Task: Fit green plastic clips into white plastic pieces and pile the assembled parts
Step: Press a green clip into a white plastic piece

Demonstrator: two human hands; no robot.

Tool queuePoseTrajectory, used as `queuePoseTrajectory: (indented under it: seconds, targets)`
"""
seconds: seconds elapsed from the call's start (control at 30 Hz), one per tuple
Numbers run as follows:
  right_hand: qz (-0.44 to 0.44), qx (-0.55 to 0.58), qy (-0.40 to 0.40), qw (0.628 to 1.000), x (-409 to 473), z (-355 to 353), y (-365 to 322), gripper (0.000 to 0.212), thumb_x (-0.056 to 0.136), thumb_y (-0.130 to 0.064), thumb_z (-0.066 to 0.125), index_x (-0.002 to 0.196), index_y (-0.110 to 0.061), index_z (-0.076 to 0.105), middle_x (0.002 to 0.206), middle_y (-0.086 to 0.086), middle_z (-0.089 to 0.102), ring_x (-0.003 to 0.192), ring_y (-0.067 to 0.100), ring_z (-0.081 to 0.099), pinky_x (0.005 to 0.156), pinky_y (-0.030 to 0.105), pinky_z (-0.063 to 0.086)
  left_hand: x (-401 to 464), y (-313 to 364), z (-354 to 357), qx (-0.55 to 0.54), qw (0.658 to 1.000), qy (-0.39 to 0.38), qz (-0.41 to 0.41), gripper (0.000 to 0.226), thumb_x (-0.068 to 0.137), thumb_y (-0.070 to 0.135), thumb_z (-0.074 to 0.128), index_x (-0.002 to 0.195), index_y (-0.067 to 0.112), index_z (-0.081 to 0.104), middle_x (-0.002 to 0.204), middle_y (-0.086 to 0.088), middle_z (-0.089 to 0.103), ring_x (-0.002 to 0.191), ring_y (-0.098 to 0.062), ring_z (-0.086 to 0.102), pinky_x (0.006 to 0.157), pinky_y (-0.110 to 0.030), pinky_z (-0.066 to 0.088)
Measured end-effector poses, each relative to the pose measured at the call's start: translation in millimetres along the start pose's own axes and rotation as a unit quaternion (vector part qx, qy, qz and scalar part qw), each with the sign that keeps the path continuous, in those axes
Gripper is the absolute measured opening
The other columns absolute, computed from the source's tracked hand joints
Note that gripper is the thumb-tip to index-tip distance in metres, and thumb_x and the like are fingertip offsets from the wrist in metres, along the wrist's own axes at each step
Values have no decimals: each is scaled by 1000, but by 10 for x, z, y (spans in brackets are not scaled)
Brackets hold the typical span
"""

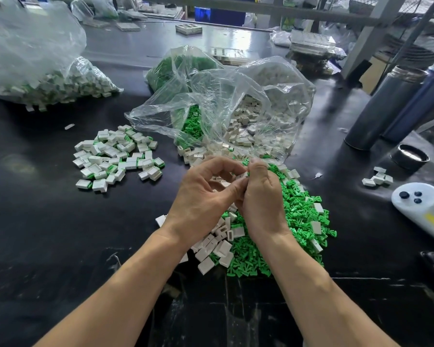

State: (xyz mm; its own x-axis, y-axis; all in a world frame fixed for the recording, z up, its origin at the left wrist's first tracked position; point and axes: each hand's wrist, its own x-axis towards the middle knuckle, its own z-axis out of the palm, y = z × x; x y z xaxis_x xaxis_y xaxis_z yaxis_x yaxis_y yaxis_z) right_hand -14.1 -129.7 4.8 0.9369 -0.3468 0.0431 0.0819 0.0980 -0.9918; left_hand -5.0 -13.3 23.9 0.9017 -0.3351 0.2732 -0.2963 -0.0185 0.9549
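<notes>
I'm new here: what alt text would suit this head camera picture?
Two hands, left hand and right hand, pinch a white piece together above a heap of green clips on a black table. Assembled parts lie piled to the left.

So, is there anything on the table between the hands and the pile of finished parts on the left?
Nothing visible. Only bare black table lies between the hands and the pile of finished parts.

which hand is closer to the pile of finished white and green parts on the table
The left hand. The assembled pile lies up and to its left, apart from it. The right hand sits on the far side of the left hand, over the green clips.
</notes>
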Motion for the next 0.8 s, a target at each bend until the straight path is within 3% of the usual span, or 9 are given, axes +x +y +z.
queuePoseTrajectory:
  seconds: [0.07, 0.17, 0.47, 0.63, 0.8]
  targets:
    - [-5, -8, -2, 1000, 10, -6, 8, 50, 101, -49, 36, 89, -30, 81, 99, 13, 78, 101, 26, 76, 93, 52, 59, 5, -1, 7, -7, 1000, 3, -3, 11, 91, 8, 75, 102, 7, 73, 108, -12, 71, 91, -34, 70, 76, -39, 62]
    - [-9, -21, 11, 1000, 15, 2, 2, 51, 100, -48, 36, 80, -32, 81, 88, 5, 79, 91, 17, 77, 85, 46, 61, 12, -5, 18, -17, 1000, 9, -8, 11, 92, 8, 74, 103, 4, 73, 106, -14, 72, 92, -35, 71, 79, -47, 62]
    - [-16, -32, 29, 999, 27, 26, 9, 50, 98, -46, 35, 85, -28, 80, 92, 14, 78, 91, 26, 77, 88, 54, 62, 9, -13, 17, -42, 999, 19, -17, 12, 93, 6, 72, 104, 2, 71, 101, -16, 74, 89, -43, 70, 80, -61, 59]
    - [-18, -53, 44, 997, 44, 39, 35, 63, 96, -50, 35, 84, 1, 70, 90, 26, 74, 92, 45, 72, 84, 65, 58, 7, -25, 14, -42, 999, 19, -18, 11, 94, 9, 71, 104, 4, 71, 100, -16, 74, 91, -42, 70, 83, -62, 58]
    - [-18, -55, 38, 998, 59, 37, 63, 66, 97, -50, 35, 84, 4, 71, 89, 25, 74, 90, 44, 73, 83, 63, 59, 18, -47, 13, -41, 999, 19, -21, 11, 94, 10, 71, 104, 4, 71, 101, -17, 73, 91, -39, 72, 83, -59, 60]
